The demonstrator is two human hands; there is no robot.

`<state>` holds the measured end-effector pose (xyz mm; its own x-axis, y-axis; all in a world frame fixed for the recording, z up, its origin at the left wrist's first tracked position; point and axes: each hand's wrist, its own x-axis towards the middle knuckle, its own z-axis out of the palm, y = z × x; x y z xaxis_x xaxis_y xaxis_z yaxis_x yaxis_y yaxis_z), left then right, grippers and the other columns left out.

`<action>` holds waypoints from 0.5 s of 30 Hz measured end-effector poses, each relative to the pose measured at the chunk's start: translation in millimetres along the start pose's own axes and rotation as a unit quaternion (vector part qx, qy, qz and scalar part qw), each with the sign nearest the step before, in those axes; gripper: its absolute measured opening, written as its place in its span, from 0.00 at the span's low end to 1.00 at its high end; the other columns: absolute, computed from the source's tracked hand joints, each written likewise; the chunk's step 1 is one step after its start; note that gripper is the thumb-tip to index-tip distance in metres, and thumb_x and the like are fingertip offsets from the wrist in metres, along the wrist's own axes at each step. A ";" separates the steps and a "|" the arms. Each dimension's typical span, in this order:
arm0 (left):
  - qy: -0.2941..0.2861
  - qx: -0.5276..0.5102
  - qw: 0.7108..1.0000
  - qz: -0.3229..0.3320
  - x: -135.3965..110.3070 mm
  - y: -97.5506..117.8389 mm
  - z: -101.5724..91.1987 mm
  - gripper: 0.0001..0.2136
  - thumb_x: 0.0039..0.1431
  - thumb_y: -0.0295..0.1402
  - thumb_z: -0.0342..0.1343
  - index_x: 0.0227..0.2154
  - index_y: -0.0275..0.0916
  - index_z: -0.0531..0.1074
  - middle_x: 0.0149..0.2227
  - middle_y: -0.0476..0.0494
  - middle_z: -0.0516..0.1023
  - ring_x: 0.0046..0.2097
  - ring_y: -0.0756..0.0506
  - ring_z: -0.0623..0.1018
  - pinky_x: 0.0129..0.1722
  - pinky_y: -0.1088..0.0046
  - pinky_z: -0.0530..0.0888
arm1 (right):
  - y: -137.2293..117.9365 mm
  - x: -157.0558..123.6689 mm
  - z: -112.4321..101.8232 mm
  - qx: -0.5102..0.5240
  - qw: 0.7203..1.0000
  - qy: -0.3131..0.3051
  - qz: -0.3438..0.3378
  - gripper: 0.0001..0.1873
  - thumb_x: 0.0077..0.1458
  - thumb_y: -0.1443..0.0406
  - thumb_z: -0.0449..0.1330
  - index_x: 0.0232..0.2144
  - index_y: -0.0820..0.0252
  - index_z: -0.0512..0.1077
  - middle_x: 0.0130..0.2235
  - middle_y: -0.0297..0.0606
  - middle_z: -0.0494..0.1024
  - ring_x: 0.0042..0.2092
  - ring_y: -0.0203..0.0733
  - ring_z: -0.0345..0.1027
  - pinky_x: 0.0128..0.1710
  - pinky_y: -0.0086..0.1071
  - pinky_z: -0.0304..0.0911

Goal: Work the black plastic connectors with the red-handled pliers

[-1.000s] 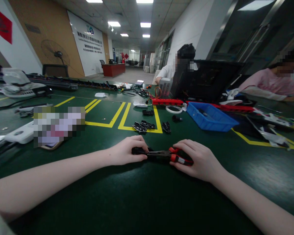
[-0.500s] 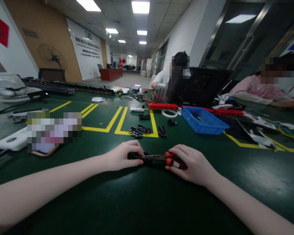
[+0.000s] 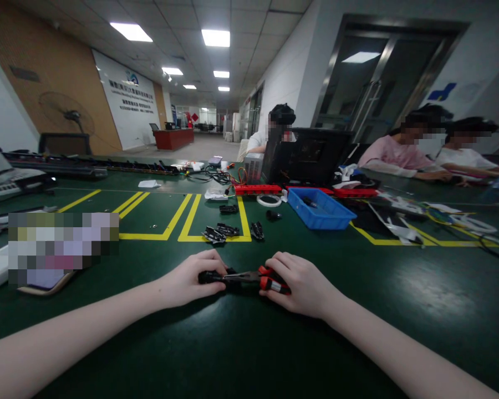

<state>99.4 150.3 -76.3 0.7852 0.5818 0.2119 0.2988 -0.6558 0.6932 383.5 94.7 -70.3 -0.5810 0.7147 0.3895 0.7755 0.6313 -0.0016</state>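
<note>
My left hand (image 3: 202, 280) is closed round a black cylindrical part (image 3: 210, 277), whose exact kind I cannot make out. From the right, my right hand (image 3: 301, 282) grips the red and black handles of a pair of needle-nose pliers (image 3: 272, 284). The pliers' slim jaws point left and reach the end of the black part by my left fingers. Whether the jaws are clamped on it is too small to tell. Beyond my hands lie several small black slotted pieces (image 3: 228, 229), and another black piece (image 3: 257, 230) sits just outside the yellow tape.
A blue bin (image 3: 326, 217) holds a few dark bits. Near it are a white ring (image 3: 269, 200), a short black cylinder (image 3: 273, 215) and red power strips (image 3: 258, 190). At left lies a phone (image 3: 45, 282). A black monitor (image 3: 311, 158) stands behind; people sit across the green table (image 3: 249, 354).
The view has turned a little to the right and tilted up, bringing another person into sight at right. Both hands keep their grips, and the pliers stay at the black part.
</note>
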 end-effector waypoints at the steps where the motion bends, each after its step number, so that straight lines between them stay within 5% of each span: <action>1: 0.000 -0.001 1.000 0.001 0.3 -1.1 0.0 0.06 0.61 0.34 0.59 0.39 0.40 0.75 0.44 0.44 0.73 0.47 0.43 0.74 0.49 0.63 0.72 | -1.2 0.5 -0.4 0.000 1.000 -0.004 0.002 0.18 0.54 0.55 0.63 0.42 0.60 0.69 0.39 0.44 0.75 0.37 0.44 0.70 0.35 0.37 0.66; 15: 0.007 -0.011 1.000 0.000 0.6 -2.1 1.5 0.05 0.61 0.32 0.59 0.38 0.39 0.75 0.45 0.44 0.72 0.47 0.44 0.74 0.50 0.62 0.72 | 6.1 -0.9 -5.0 0.014 1.000 -0.015 0.012 0.18 0.53 0.54 0.63 0.41 0.60 0.70 0.38 0.43 0.76 0.37 0.45 0.70 0.35 0.37 0.67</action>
<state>100.1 151.3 -78.7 0.7769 0.5893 0.2218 0.2873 -0.6452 0.7080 390.0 96.4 -66.1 -0.5693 0.7382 0.3619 0.7827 0.6214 -0.0363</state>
